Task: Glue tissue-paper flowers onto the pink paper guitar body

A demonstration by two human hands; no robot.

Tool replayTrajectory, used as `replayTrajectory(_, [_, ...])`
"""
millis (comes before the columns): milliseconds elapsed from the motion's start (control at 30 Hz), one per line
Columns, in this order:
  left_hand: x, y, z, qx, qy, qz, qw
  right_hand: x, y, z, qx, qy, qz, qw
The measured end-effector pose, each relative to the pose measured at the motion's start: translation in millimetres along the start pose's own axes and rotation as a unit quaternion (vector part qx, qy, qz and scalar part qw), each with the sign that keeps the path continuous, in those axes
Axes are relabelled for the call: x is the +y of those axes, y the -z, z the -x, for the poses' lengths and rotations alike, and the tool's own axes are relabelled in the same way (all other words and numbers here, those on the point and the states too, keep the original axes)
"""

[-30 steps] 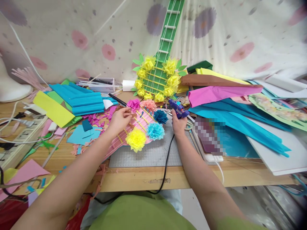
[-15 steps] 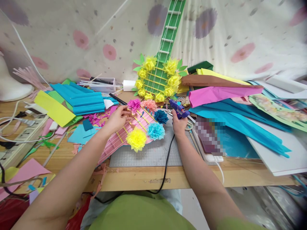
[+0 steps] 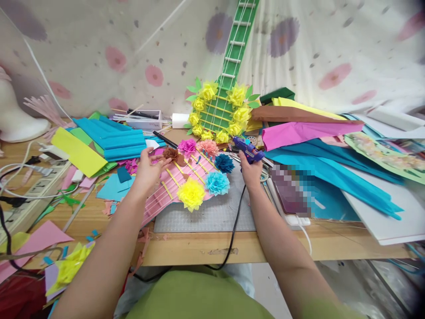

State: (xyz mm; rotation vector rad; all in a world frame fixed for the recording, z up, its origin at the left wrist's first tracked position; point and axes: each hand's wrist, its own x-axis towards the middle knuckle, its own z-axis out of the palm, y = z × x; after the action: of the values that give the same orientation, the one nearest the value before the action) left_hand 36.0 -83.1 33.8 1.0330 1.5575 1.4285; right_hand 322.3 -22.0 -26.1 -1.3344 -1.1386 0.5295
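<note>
A pink paper guitar (image 3: 175,184) with yellow strips and white strings lies across a grey cutting mat (image 3: 202,221). On it sit yellow (image 3: 191,194), light blue (image 3: 217,183), dark blue (image 3: 224,163), peach (image 3: 206,147), magenta (image 3: 187,145) and brown (image 3: 170,153) paper flowers. My left hand (image 3: 151,172) is open at the guitar's left edge, fingertips beside the brown flower; whether they touch it is unclear. Brown paper leaves (image 3: 186,175) lie nearby. In my right hand (image 3: 251,170) is a purple glue gun (image 3: 248,149), held right of the dark blue flower, its black cord trailing down.
Behind stands a green paper guitar (image 3: 229,73) ringed with yellow flowers. Folded crepe paper (image 3: 308,133) is piled at right, near a phone (image 3: 292,190). Blue crepe paper (image 3: 119,141), scraps and a power strip (image 3: 40,190) lie at left.
My left hand has drawn back to the left and its fingers have spread, uncovering the brown flower. The glue gun stays nearly in place. The view has shifted slightly.
</note>
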Motion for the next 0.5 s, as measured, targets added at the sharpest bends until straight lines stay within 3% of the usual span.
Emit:
replayTrajectory(233, [4.1, -0.4, 14.4, 0.05, 0.05, 0.05, 0.996, -40.8, -1.5, 2.7, -0.059, -0.009, -0.019, 0.998])
replayTrajectory(367, [5.4, -3.2, 20.7, 0.068, 0.09, 0.087, 0.99, -71.7, -5.3, 4.1, -0.205, 0.015, 0.005, 0.979])
replayTrajectory(500, [0.5, -2.3, 20.8, 0.086, 0.077, 0.06, 0.992, -93.9, -17.2, 6.0, -0.386, 0.051, 0.058, 0.919])
